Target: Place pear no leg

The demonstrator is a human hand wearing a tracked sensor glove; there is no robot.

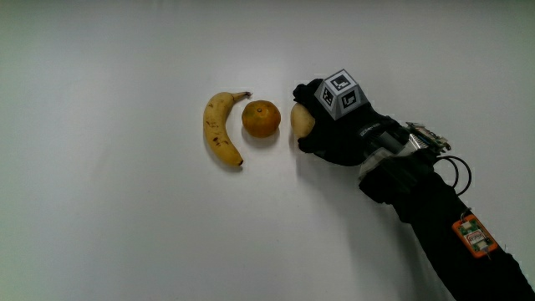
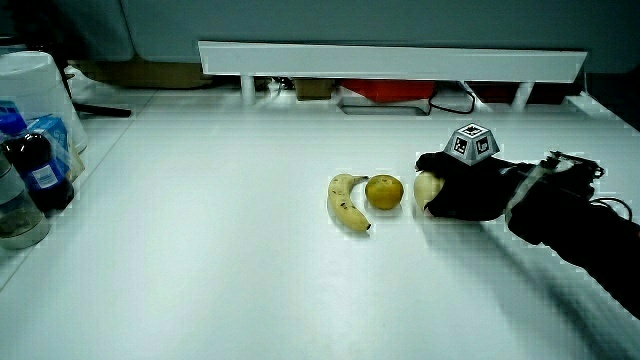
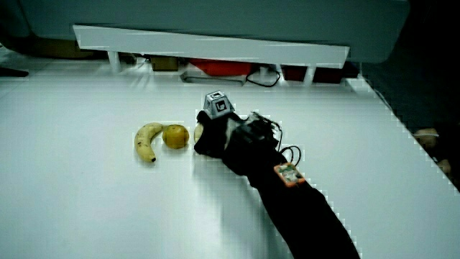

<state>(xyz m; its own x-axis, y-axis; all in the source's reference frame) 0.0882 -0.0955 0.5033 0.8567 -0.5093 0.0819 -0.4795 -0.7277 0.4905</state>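
Observation:
A pale yellow pear (image 1: 301, 121) rests on the white table beside an orange (image 1: 261, 119); the pear (image 2: 427, 187) also shows in both side views, though only a sliver of the pear (image 3: 197, 134) is seen past the glove in a side view. The gloved hand (image 1: 322, 125) lies over the pear with its fingers curled around it, the patterned cube (image 1: 341, 91) on its back. A banana (image 1: 221, 127) lies beside the orange, away from the pear. The hand (image 2: 462, 188) sits low on the table top.
Bottles and a white container (image 2: 30, 130) stand at the table's edge in a side view. A low white partition (image 2: 390, 62) runs along the table, with red items and cables under it. The black forearm (image 1: 443, 226) stretches from the hand toward the person.

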